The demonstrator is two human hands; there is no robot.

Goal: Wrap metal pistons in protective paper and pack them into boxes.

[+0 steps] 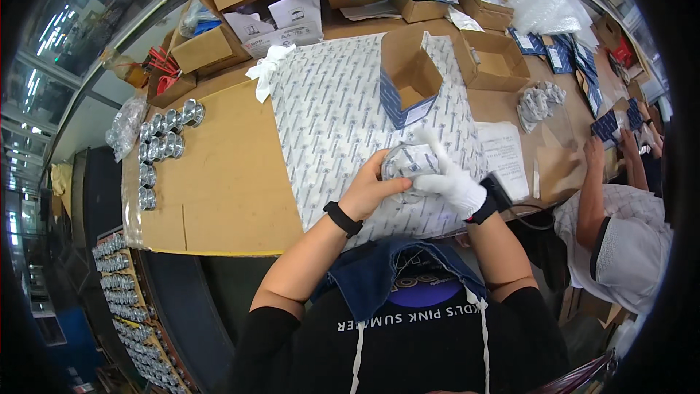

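A round metal part (397, 164), partly covered by clear or printed wrapping, is held between both my hands above the patterned paper. My bare left hand (368, 190) grips its left side, thumb across the near edge. From the right, my right hand (456, 186), in a white glove, closes on the same part, its raised finger over the wrapping. The part's underside is hidden. Beneath lies white paper (328, 117) with a repeated blue print. Just beyond my hands stands an open blue-and-brown carton (397, 108), its flap up.
Several shiny flanged metal parts (171, 144) stand on the cardboard sheet (226, 175) at left; more fill a rack (120, 281) below. A shallow brown box (503, 76), crumpled paper (539, 102) and printed sheets (503, 153) lie right. A co-worker (620, 241) handles blue packages at far right.
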